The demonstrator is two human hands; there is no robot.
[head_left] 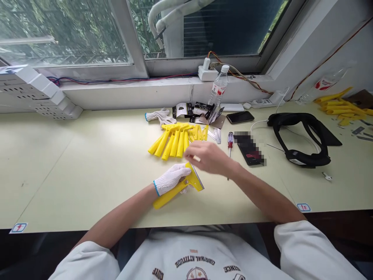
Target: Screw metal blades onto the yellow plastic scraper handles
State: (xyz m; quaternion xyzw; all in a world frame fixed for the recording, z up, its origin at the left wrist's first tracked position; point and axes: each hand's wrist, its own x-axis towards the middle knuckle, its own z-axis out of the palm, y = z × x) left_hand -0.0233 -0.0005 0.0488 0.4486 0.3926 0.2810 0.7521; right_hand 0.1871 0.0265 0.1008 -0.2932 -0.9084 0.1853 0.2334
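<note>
Left hand [170, 179]: white-gloved, gripping yellow plastic scraper [167, 198] | right hand [210, 157]: bare, pinching small pale item [196, 158] | adjacent: yellow scraper pile [175, 142] on desk [72, 175]

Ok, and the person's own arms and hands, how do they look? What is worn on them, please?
The left hand wears a white knit glove with a blue edge at the cuff. The right hand has no glove. Both forearms are uncovered, and the loose white sleeves of the top end above them.
</note>
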